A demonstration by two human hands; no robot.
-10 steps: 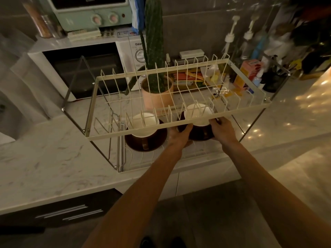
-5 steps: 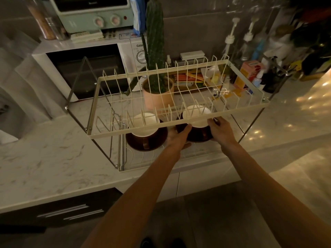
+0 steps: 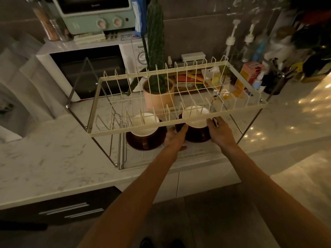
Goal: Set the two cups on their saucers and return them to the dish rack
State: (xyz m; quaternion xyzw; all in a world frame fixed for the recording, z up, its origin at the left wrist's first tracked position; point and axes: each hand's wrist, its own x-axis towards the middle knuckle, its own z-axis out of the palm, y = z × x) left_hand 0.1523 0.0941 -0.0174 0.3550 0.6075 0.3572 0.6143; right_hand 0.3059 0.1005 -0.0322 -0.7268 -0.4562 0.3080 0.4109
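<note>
A two-tier wire dish rack [image 3: 179, 125] stands on the marble counter. On its lower tier sit two dark brown saucers, each with a cup that is white inside. The left cup [image 3: 145, 122] rests on its saucer [image 3: 143, 142], untouched. The right cup [image 3: 196, 116] sits on the right saucer [image 3: 197, 136]. My left hand [image 3: 176, 136] grips that saucer's left edge and my right hand [image 3: 217, 128] grips its right edge, both reaching under the upper tier's front bar. The bar hides part of both cups.
Behind the rack stand a cactus in a pink pot [image 3: 157, 92], a white microwave [image 3: 93, 68] with a green toaster oven [image 3: 96, 13] on top, and pump bottles and boxes [image 3: 250, 74] at the right. The counter edge and dark drawers [image 3: 71, 210] lie below left.
Both hands stay on the right saucer under the upper tier; the saucer and cup sit slightly deeper in the rack. The left cup and saucer have not moved.
</note>
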